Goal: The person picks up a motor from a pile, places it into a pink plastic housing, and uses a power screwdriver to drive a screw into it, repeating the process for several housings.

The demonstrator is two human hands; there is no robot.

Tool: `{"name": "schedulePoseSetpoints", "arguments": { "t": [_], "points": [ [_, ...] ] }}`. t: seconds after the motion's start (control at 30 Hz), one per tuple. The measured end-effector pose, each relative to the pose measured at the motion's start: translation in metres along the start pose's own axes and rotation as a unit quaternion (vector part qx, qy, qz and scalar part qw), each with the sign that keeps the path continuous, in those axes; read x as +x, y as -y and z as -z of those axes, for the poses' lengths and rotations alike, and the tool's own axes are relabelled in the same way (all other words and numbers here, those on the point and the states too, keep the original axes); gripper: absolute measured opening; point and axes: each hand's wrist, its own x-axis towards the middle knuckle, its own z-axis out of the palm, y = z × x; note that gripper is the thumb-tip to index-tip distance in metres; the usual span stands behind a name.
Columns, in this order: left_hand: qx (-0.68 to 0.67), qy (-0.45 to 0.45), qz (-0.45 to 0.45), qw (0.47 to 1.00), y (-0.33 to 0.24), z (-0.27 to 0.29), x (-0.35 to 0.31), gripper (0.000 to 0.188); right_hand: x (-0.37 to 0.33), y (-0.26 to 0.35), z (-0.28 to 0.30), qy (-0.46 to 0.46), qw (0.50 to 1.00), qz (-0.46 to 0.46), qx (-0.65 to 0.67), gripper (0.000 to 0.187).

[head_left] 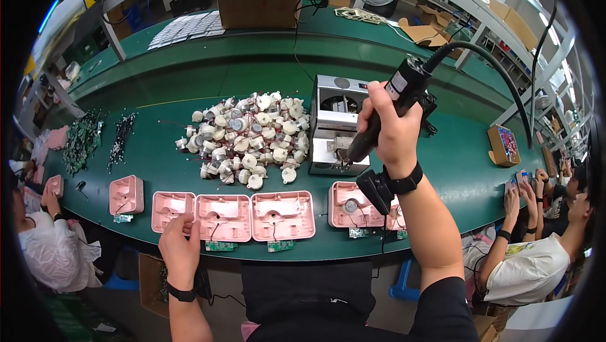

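My right hand [394, 124] is wrapped round a black electric screwdriver [407, 80], its cable rising from the top end. The tool's tip points down at the front of a grey screw feeder [341, 108]. At the table's near edge, my left hand [179, 247] has curled fingers on the rim of a pink plastic shell [173, 205]; the exact grip is partly hidden. Beside it stand more open pink shells, one [222, 206] just right and another [282, 206] farther right, with small green circuit boards [281, 246] hanging below. Near my right wrist, another pink shell [341, 198] contains a round motor [351, 205].
A heap of white round motors [249, 133] with wires covers the table's middle. Piles of green circuit boards [82, 140] and small dark parts [121, 140] lie left, near a single pink shell [126, 195]. A cardboard box [504, 145] stands right. People sit at both sides.
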Motion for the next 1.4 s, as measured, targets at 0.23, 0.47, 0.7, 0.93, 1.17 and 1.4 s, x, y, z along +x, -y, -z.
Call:
{"name": "schedulePoseSetpoints", "arguments": {
  "t": [0.23,0.47,0.7,0.93,1.17,1.4],
  "points": [
    [-0.057,0.023,-0.001,0.998,-0.021,-0.012,-0.005,0.018,-0.055,0.035,0.025,0.002,0.992,-0.063,0.113,0.019],
    [-0.06,0.025,0.001,0.998,-0.026,-0.02,-0.008,0.018,-0.154,0.032,0.084,0.06,0.975,-0.192,0.093,0.027],
    [-0.09,0.05,0.009,0.995,-0.042,-0.03,-0.012,0.018,-0.221,-0.008,0.149,0.054,0.946,-0.315,-0.063,0.023],
    [-0.096,0.06,0.008,0.994,-0.065,-0.042,-0.015,0.019,-0.208,-0.014,0.192,0.071,0.933,-0.335,-0.113,0.023],
    [-0.081,0.071,-0.028,0.994,-0.091,-0.052,-0.016,0.02,-0.197,-0.021,0.221,0.025,0.948,-0.302,-0.101,0.023],
    [-0.106,0.104,-0.082,0.985,-0.105,-0.052,-0.014,0.023,-0.199,-0.025,0.232,0.018,0.956,-0.277,-0.099,0.023]
  ]
}}
